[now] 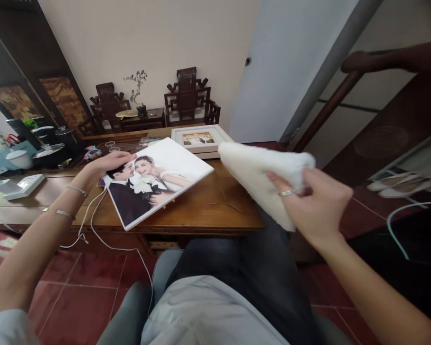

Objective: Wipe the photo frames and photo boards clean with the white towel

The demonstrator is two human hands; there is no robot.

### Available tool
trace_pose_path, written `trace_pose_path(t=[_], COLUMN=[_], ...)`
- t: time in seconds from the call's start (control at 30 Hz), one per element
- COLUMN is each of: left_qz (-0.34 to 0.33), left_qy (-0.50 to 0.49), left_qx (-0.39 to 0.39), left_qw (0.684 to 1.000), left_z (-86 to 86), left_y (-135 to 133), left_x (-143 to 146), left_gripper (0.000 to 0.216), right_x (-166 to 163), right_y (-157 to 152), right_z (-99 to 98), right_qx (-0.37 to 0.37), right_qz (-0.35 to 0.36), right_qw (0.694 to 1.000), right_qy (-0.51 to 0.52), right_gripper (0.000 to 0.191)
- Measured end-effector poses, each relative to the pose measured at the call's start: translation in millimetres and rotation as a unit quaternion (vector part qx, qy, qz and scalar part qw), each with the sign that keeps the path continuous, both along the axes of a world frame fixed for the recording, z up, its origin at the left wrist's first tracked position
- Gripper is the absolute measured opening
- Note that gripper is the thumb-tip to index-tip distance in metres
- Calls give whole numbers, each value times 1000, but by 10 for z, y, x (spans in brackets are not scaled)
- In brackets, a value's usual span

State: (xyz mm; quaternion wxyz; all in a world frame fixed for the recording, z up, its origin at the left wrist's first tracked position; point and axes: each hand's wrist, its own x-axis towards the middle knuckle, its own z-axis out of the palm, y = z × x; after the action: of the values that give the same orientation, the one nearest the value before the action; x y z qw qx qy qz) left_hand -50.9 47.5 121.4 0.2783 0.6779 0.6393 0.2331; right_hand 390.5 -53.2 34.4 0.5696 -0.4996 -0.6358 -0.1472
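Red floor tiles [89, 278] and a pale wall [147, 33] surround one brown wooden desk [221, 208]. Two hands are in view, both belonging to the seated person.

Left hand [115, 162]: palm down, fingers laid across the upper left edge of one photo panel [161, 179]; whether the thumb closes on its underside cannot be told. The forearm comes up from the lower left and bears two bracelets [78, 190]. Right hand [319, 201]: closed, gripping one thick white cloth [262, 175] between thumb and fingers; one ring [287, 192] noted. The forearm rises from the lower right, with the cloth held out over the desk's right end, apart from the panel.

The panel, one count, sits at a slant at the desk's front edge, picture side up, showing two people and one white bouquet. Just behind it lies one white picture frame [199, 140]. White cable [122, 249] hangs beside the panel's left corner. Farther left: one white power strip [23, 187].

Beyond the desk stand two dark chairs [187, 96], with one small table [143, 123] between them bearing one potted plant [138, 91]. At far right, two pale shoes [398, 184] are recorded.
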Motion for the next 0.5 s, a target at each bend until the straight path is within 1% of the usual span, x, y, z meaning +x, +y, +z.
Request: trace_pose_path(t=[0.03, 0.07, 0.1, 0.13, 0.2, 0.27, 0.33, 0.4, 0.43, 0.47, 0.5], left_qz=[-34, -71, -103, -133, -189, -231, -264, -290, -294, -294, -287], left_qy=[5, 10, 20, 31, 43, 56, 77, 87, 89, 92, 99], left_qx=[-3, -7, -7, -4, 2, 2, -5, -5, -3, 0, 5], left_qw=[999, 997, 994, 991, 981, 971, 962, 953, 952, 951, 953], left_z=[-71, -140, -207, -270, -384, -480, -556, -617, -642, -667, -690], left_y=[45, 98, 160, 229, 380, 530, 657, 754, 793, 828, 860], left_x=[59, 124, 193, 263, 404, 541, 672, 794, 849, 898, 941], left_gripper=[54, 54, 54, 54, 54, 54, 54, 55, 55, 56, 57], right_x=[63, 111, 146, 173, 220, 268, 314, 340, 340, 329, 306], right_y=[17, 37, 57, 76, 111, 143, 180, 228, 255, 284, 313], right_z=[50, 91, 122, 141, 147, 120, 83, 54, 47, 43, 43], right_qx=[3, 7, 3, -12, -68, -116, -134, -157, -174, -191, -206], right_qz=[-7, -5, 9, 28, 62, 70, 52, 7, -20, -43, -56], right_qw=[999, 995, 991, 989, 988, 989, 990, 988, 985, 980, 976], right_qy=[49, 96, 130, 146, 124, 60, 8, -9, -12, -20, -37], right_gripper=[46, 39, 27, 23, 41, 54, 65, 76, 78, 76, 68])
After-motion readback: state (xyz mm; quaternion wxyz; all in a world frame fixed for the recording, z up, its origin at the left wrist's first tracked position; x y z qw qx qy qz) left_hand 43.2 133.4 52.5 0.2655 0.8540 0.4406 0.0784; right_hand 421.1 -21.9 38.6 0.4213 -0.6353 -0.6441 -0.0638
